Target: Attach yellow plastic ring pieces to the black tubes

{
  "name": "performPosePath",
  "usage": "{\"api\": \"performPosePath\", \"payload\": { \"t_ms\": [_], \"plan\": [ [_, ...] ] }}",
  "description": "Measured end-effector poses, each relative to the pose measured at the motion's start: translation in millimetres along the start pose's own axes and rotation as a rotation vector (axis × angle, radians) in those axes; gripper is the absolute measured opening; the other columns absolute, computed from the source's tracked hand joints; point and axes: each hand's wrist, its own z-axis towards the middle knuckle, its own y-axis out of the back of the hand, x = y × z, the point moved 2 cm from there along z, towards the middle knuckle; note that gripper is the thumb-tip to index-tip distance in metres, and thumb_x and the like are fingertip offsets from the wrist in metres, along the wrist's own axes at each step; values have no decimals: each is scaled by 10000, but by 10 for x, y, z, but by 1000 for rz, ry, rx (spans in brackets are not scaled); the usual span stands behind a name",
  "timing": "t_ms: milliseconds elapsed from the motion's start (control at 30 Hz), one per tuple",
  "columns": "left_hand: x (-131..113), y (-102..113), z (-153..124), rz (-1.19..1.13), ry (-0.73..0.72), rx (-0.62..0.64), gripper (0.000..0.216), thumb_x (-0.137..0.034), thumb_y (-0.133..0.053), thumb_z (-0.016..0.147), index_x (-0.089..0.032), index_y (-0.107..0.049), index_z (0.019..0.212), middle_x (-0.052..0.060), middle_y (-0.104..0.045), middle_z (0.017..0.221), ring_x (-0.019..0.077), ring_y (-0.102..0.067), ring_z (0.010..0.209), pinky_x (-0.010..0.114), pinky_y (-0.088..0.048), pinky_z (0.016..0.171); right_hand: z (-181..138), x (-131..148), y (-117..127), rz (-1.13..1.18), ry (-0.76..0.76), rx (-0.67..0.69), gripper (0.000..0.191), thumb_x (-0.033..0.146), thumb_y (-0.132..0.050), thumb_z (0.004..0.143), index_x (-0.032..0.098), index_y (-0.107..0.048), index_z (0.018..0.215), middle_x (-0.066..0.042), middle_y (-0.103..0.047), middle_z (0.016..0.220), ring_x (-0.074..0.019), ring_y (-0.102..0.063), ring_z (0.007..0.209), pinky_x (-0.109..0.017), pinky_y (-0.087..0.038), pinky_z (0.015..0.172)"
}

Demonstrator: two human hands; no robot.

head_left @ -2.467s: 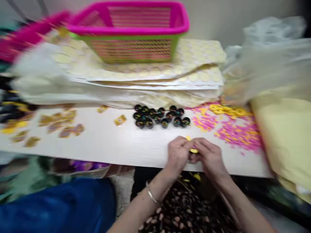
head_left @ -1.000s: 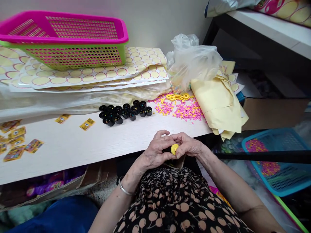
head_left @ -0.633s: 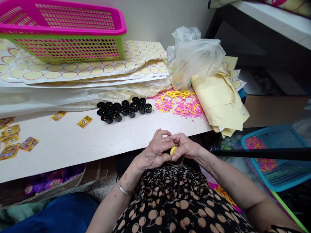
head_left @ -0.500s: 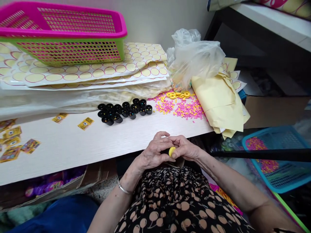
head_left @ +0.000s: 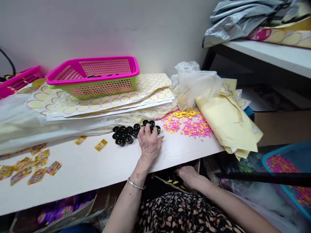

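Observation:
My left hand [head_left: 149, 144] reaches onto the white table [head_left: 97, 168], its fingers curled down on a black cap at the right end of a cluster of small black caps [head_left: 123, 134]. My right hand [head_left: 188, 176] is lower, under the table's front edge, dipping into a cardboard box [head_left: 162, 179] that holds small dark and yellow parts; its fingertips are hidden. A pile of tiny pink and yellow beads [head_left: 194, 127] lies just right of the caps, with yellow rings [head_left: 184, 114] behind it.
A pink and green basket [head_left: 97, 72] sits on stacked sticker sheets [head_left: 150, 94] at the back. A clear plastic bag [head_left: 196, 84] and yellow paper [head_left: 228, 123] fill the right end. Yellow labels [head_left: 36, 165] lie scattered left. A blue basket [head_left: 286, 161] is on the floor at right.
My hands have parted: the left went up onto the table to the black caps, the right dropped under the table edge. The yellow piece they held together is out of sight.

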Motion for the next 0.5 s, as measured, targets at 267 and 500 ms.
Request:
{"api": "performPosePath", "payload": {
  "t_ms": [267,500],
  "plan": [
    [-113,-111,269,198,-107,89,195,-223,-610,725,-141,-624,902,169,-480,1280,404,-318,1231,543,-286,919,-56,-35,147,-3,16,34,298,63,-545,663,94,-650,941,-159,-670,917,-253,-631,855,-315,-451,710],
    [-210,-8,-16,-216,-102,169,151,-275,-656,688,-177,-623,798,78,-639,937,270,-502,983,413,-419,825,-513,-266,919,496,201,-378,122,186,-499,815,165,-619,811,3,-586,689,-116,-524,650,-217,-382,600]
  ]
}}
